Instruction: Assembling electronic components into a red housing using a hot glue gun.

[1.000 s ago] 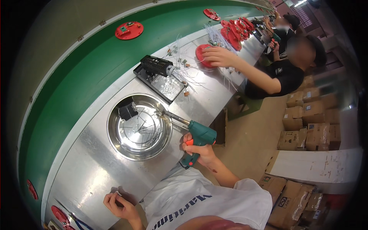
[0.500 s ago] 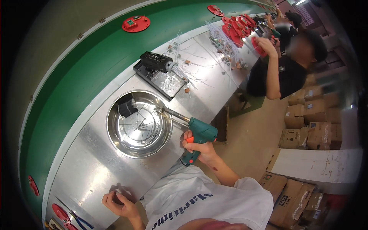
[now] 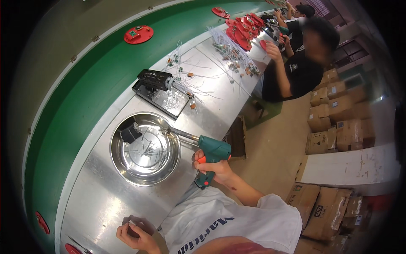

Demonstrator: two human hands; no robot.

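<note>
My right hand [image 3: 213, 166] is wrapped round the handle of a green soldering gun [image 3: 215, 148] with an orange trigger. Its metal tip reaches over the right rim of a round steel bowl [image 3: 172, 167]. Inside the bowl lie thin wire pieces [image 3: 153, 151] and a black block [image 3: 130, 133] with greyish bits along its edge. Low at the table's near edge, my left hand [image 3: 137, 238] is closed with curled fingers. Whatever is pinched between the left fingertips is too small to name.
Beyond the bowl stands a black soldering stand [image 3: 155, 80] on a tray. Small boards with white wires [image 3: 234, 57] and red round parts [image 3: 243, 31] lie farther along the steel table [image 3: 91, 192]. A co-worker [image 3: 296, 76] sits at the right, near stacked cartons [image 3: 349, 135].
The whole view has shifted, so the table and bowl appear farther left and lower. My right hand keeps its grip on the soldering gun over the bowl; the left hand stays closed.
</note>
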